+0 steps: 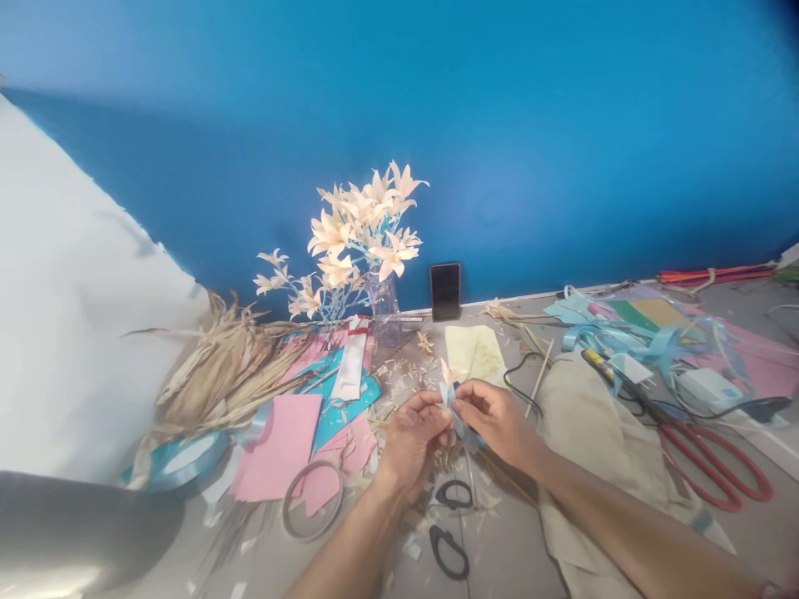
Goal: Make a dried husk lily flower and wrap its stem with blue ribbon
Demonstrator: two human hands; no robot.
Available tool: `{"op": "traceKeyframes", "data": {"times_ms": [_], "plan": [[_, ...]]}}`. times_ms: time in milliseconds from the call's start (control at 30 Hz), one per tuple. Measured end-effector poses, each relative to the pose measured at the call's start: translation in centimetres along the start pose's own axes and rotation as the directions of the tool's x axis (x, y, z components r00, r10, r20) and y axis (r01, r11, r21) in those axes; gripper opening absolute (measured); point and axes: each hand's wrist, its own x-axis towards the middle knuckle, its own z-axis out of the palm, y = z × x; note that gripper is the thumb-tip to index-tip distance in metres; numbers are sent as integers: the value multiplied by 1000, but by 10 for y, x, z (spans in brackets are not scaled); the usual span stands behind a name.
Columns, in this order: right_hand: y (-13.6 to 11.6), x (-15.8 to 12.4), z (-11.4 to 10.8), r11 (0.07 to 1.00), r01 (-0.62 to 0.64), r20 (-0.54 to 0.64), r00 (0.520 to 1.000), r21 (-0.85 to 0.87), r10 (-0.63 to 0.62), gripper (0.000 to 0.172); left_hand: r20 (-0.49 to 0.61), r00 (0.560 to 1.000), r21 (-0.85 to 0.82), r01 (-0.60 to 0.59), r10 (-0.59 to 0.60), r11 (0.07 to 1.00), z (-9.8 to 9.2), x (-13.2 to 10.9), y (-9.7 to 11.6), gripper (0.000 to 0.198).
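Note:
Near the middle of the table, my left hand (415,437) pinches the base of a small cream flower (450,374) where light blue ribbon (460,424) is around its stem. The fingers of my right hand (496,416) are closed on the same blue ribbon, just right of the left fingertips. A thin stem hangs down below the hands. Black-handled scissors (448,553) lie beneath them, their blades hidden. Behind, a clear vase (384,308) holds several cream flowers (365,216) on light blue stems.
Dried husks (230,366), pink sheets (280,449), a ribbon roll (187,462) and a grey ring (313,499) lie left. A phone (445,291) leans on the blue wall. Right are a beige cloth (605,466), red-handled scissors (717,462) and cables. Scraps litter the middle.

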Motion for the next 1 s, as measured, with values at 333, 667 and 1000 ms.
{"op": "traceKeyframes", "data": {"times_ms": [333, 667, 1000], "plan": [[0, -1, 1, 998, 4, 20, 1000, 55, -5, 17, -48, 999, 30, -7, 8, 1000, 0, -1, -1, 35], [-6, -2, -4, 988, -27, 34, 999, 154, 22, 25, -99, 990, 165, -83, 101, 983, -3, 2, -4, 26], [-2, -2, -2, 967, -78, 23, 997, 243, 74, 27, -167, 953, 428, -161, 253, 889, 2, 0, -5, 20]]}}
